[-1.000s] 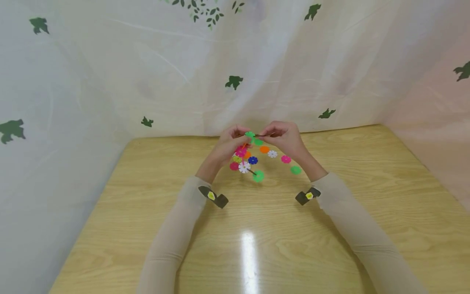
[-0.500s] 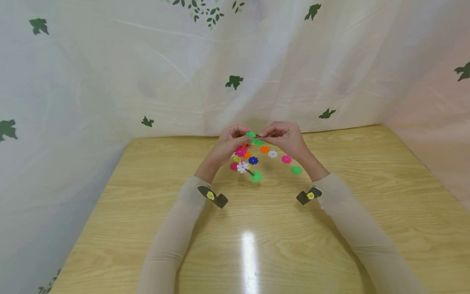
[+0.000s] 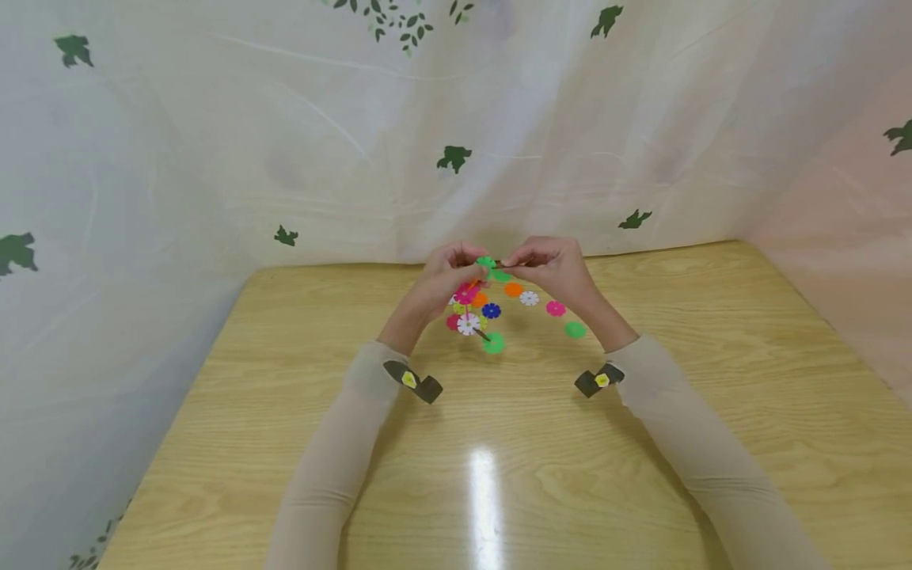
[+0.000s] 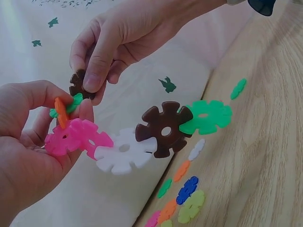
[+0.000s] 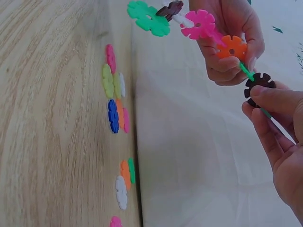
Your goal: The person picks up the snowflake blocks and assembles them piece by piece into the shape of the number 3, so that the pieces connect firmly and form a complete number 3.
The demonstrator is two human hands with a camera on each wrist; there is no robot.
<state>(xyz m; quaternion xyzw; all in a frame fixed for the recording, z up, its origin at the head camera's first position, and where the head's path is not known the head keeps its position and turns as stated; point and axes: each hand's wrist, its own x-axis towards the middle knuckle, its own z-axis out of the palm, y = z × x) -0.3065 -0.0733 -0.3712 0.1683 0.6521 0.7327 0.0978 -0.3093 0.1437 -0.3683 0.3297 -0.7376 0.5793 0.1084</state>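
Note:
Both hands meet above the table's far side, in a chain of slotted plastic flower discs. In the left wrist view, the left hand (image 3: 449, 277) grips the chain near its pink discs (image 4: 80, 135), an orange disc (image 4: 60, 113) and a small-looking green disc (image 4: 73, 105). From there hang a white disc (image 4: 120, 158), a brown one (image 4: 154, 124) and a green end disc (image 4: 215, 118). The right hand (image 3: 552, 257) pinches another brown disc (image 5: 259, 85) between thumb and fingers, right at the green disc's edge. Part of that joint is hidden behind the fingers.
Loose discs lie on the wooden table (image 3: 484, 419) under the hands: blue (image 3: 491, 311), orange (image 3: 514, 290), white (image 3: 529, 298), pink (image 3: 555, 309), green (image 3: 575, 329) and several more. A printed cloth (image 3: 342, 142) hangs right behind the table's far edge.
The chain's hanging end, with its green disc, has swung slightly to the left. Both hands stay almost where they were, still holding the discs.

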